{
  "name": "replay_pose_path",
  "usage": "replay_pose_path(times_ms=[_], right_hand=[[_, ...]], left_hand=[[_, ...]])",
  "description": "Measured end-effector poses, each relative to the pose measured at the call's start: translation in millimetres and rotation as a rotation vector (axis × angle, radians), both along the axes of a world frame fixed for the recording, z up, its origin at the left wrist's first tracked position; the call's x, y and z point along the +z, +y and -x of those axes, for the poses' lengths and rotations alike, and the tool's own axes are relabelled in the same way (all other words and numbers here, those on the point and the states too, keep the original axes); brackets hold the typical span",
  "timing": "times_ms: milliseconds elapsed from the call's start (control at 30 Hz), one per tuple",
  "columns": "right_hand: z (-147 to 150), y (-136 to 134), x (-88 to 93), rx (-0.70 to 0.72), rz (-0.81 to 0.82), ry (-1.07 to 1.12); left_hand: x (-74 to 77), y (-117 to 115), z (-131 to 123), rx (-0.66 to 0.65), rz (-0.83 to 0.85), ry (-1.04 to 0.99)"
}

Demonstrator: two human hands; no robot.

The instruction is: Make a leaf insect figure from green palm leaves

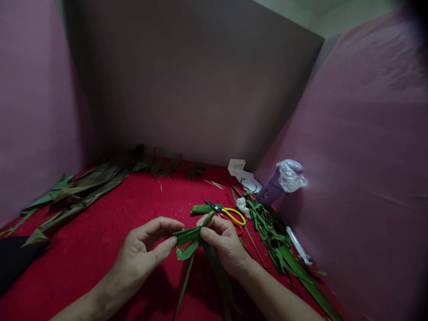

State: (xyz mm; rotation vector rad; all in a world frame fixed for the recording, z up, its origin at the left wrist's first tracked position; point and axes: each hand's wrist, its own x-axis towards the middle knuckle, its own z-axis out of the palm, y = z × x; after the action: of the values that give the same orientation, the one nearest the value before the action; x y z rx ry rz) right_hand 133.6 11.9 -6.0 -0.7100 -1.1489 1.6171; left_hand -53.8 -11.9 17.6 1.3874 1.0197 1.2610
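Observation:
In the middle of the head view, a folded bundle of green leaf strips [188, 235] is held above a red cloth. My right hand [222, 238] pinches the bundle at its right end between thumb and fingers, where a leaf tip sticks up. My left hand [149, 245] is at the other end, thumb against the leaf edge and index finger just above it. Long strips hang down below the bundle. Just beyond my right hand lie scissors [230, 214] with yellow and red handles, their blades over a cut piece of leaf [200, 209].
Large dry leaves [96, 183] lie at the left, near a dark cloth [20, 256]. Cut green leaves [274, 240] pile at the right beside a white syringe-like tube [298, 245]. A purple cup [270, 187] with clear plastic, white papers [247, 179] and thin sticks [214, 183] stand or lie behind.

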Motion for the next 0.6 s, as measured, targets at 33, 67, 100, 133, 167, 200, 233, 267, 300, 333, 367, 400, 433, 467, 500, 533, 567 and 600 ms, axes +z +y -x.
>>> replay_pose_path(times_ms=[33,67,100,133,167,200,233,267,300,333,367,400,433,467,500,533,567,600], right_hand=[[-1.0,0.0,0.6,0.008,-0.018,-0.005],[-1.9,0.1,1.2,0.016,-0.034,-0.011],[-2.7,0.3,1.6,0.023,-0.051,-0.016],[-3.2,0.5,1.8,0.029,-0.071,-0.022],[-3.6,0.7,1.9,0.032,-0.091,-0.030],[-3.8,0.9,1.9,0.033,-0.110,-0.036],[-3.8,1.1,1.9,0.034,-0.130,-0.041],[-3.7,1.2,1.9,0.034,-0.150,-0.045],[-3.5,1.1,2.0,0.038,-0.170,-0.050],[-3.3,1.0,2.3,0.044,-0.189,-0.056],[-3.0,0.8,2.7,0.051,-0.208,-0.063],[-2.8,0.5,3.1,0.058,-0.226,-0.072],[-2.6,0.3,3.4,0.063,-0.240,-0.077],[-2.4,0.0,3.4,0.066,-0.247,-0.076],[-2.2,-0.3,3.3,0.066,-0.244,-0.068],[-1.8,-0.6,2.8,0.068,-0.231,-0.055],[-1.3,-1.1,2.2,0.073,-0.204,-0.037],[-0.6,-1.8,1.5,0.080,-0.165,-0.015]], left_hand=[[0.1,-0.4,0.0,-0.009,-0.006,-0.001],[0.2,-0.9,0.1,-0.016,-0.009,0.000],[0.2,-1.5,0.2,-0.022,-0.009,0.001],[0.2,-2.1,0.2,-0.031,-0.012,0.002],[0.2,-2.8,0.3,-0.037,-0.016,0.004],[0.1,-3.6,0.3,-0.040,-0.026,0.006],[-0.1,-4.5,0.3,-0.037,-0.044,0.010],[-0.3,-5.4,0.3,-0.034,-0.070,0.019],[-0.5,-6.2,0.4,-0.032,-0.103,0.033],[-0.9,-6.9,0.4,-0.032,-0.141,0.048],[-1.2,-7.6,0.6,-0.038,-0.179,0.063],[-1.5,-8.1,0.8,-0.051,-0.216,0.077],[-1.8,-8.6,1.1,-0.065,-0.244,0.090],[-2.1,-8.9,1.3,-0.077,-0.266,0.101],[-2.2,-9.2,1.6,-0.084,-0.281,0.112],[-2.3,-9.5,1.7,-0.090,-0.292,0.124],[-2.4,-9.8,1.8,-0.095,-0.302,0.135],[-2.5,-10.2,1.7,-0.098,-0.313,0.144]])
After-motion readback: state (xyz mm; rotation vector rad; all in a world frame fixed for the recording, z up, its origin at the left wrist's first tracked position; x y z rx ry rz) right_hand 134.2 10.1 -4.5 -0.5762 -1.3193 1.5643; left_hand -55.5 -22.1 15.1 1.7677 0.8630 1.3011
